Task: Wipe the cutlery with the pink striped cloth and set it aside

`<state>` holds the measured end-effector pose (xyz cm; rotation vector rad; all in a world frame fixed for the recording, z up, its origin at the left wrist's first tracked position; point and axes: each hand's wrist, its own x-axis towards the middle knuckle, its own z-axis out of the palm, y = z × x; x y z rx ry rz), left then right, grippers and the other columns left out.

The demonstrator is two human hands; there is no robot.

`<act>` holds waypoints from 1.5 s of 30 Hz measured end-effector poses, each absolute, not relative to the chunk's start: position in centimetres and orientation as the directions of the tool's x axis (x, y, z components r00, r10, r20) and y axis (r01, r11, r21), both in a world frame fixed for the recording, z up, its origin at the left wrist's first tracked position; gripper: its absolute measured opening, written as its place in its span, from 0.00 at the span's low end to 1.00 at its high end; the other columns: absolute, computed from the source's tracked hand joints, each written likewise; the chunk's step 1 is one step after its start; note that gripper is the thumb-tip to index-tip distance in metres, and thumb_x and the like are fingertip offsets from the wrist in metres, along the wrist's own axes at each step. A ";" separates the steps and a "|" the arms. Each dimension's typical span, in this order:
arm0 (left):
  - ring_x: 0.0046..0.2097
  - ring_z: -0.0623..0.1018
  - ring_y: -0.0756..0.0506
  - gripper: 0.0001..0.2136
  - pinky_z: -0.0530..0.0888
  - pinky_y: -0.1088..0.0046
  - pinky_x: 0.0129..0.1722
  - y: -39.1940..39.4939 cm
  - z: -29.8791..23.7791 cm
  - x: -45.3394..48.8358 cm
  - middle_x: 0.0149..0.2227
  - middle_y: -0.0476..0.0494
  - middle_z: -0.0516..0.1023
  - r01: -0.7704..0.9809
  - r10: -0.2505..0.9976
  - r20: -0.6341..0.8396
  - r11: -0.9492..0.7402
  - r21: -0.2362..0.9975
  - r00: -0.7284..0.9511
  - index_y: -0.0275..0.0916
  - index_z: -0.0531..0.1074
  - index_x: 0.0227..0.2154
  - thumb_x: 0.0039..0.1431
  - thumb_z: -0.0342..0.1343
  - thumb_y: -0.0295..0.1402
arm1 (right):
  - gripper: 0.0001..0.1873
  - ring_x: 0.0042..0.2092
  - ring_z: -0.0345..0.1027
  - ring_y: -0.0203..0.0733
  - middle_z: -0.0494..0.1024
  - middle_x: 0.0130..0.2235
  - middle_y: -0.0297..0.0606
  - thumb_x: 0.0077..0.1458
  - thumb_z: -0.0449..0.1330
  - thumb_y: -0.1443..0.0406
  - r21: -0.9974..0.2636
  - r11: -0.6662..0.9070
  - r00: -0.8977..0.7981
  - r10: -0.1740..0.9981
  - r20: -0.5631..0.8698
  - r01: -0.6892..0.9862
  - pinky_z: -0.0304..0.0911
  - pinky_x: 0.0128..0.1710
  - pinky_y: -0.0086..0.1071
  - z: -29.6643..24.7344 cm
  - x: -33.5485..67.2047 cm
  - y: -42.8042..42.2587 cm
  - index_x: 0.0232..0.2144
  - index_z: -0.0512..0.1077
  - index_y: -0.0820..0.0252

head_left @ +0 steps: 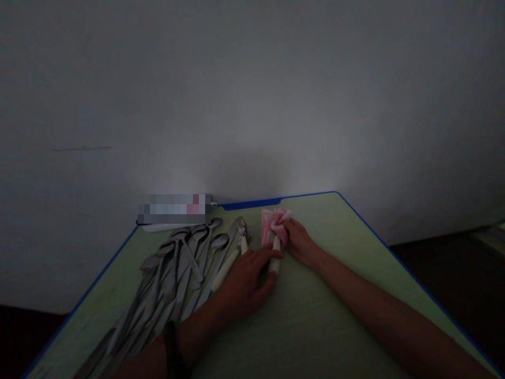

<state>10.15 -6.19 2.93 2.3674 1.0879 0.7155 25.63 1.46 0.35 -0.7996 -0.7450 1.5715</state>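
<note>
My left hand (246, 281) grips the white handle (274, 263) of a utensil between thumb and fingers. A pink and white cloth (269, 231) covers the utensil's far end, so its kind is hidden. My right hand (298, 239) pinches the bunched cloth around that end. Close to the left hand lie a white-handled utensil (225, 271) and another metal-headed one (242, 227), whose handle runs under the fingers. Left of them, several metal spoons (220, 241) and other long-handled cutlery lie in an overlapping spread, partly hidden by my left forearm.
The light green tabletop (327, 316) has a blue edge and stands against a grey wall (252, 95). At the back left corner is a long item (173, 209) blurred by pixels. A dark band, perhaps a watch (171, 345), circles my left wrist.
</note>
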 end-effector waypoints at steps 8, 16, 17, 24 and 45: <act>0.46 0.71 0.44 0.14 0.67 0.64 0.48 -6.2 3.1 10.1 0.46 0.43 0.72 0.551 0.759 0.273 -0.626 0.551 0.591 0.42 0.66 0.48 0.59 0.47 0.30 | 0.07 0.23 0.58 0.30 0.70 0.22 0.28 0.38 0.62 0.65 -0.836 -0.153 -0.132 0.986 -0.097 -0.526 0.53 0.21 0.25 0.3 25.8 1.5 0.24 0.69 0.61; 0.46 0.70 0.43 0.15 0.67 0.62 0.47 -6.2 3.4 10.1 0.46 0.42 0.72 0.539 0.726 0.259 -0.660 0.524 0.637 0.43 0.68 0.49 0.61 0.45 0.31 | 0.07 0.23 0.57 0.30 0.70 0.22 0.28 0.38 0.61 0.65 -0.838 -0.146 -0.136 0.987 -0.087 -0.526 0.52 0.22 0.26 0.6 25.7 1.3 0.24 0.69 0.61; 0.46 0.70 0.43 0.15 0.66 0.62 0.47 -6.2 3.4 10.1 0.46 0.42 0.72 0.536 0.725 0.264 -0.662 0.524 0.636 0.43 0.68 0.49 0.61 0.45 0.31 | 0.07 0.23 0.57 0.30 0.70 0.22 0.28 0.38 0.61 0.65 -0.836 -0.145 -0.138 0.987 -0.084 -0.530 0.52 0.22 0.25 0.7 25.7 1.2 0.25 0.69 0.61; 0.45 0.70 0.44 0.15 0.66 0.64 0.47 -6.2 3.2 10.1 0.44 0.44 0.72 0.543 0.732 0.261 -0.654 0.526 0.629 0.45 0.67 0.50 0.61 0.46 0.31 | 0.05 0.22 0.54 0.29 0.68 0.21 0.27 0.39 0.61 0.66 -0.843 -0.149 -0.143 0.986 -0.086 -0.517 0.48 0.20 0.25 0.8 25.6 1.1 0.23 0.69 0.60; 0.43 0.70 0.44 0.15 0.67 0.64 0.45 -6.0 3.3 10.0 0.42 0.44 0.72 0.533 0.707 0.245 -0.676 0.509 0.663 0.44 0.68 0.49 0.61 0.46 0.30 | 0.07 0.22 0.55 0.29 0.68 0.21 0.28 0.38 0.61 0.65 -0.877 -0.140 -0.144 0.986 -0.082 -0.459 0.48 0.21 0.26 0.9 25.6 1.1 0.23 0.69 0.61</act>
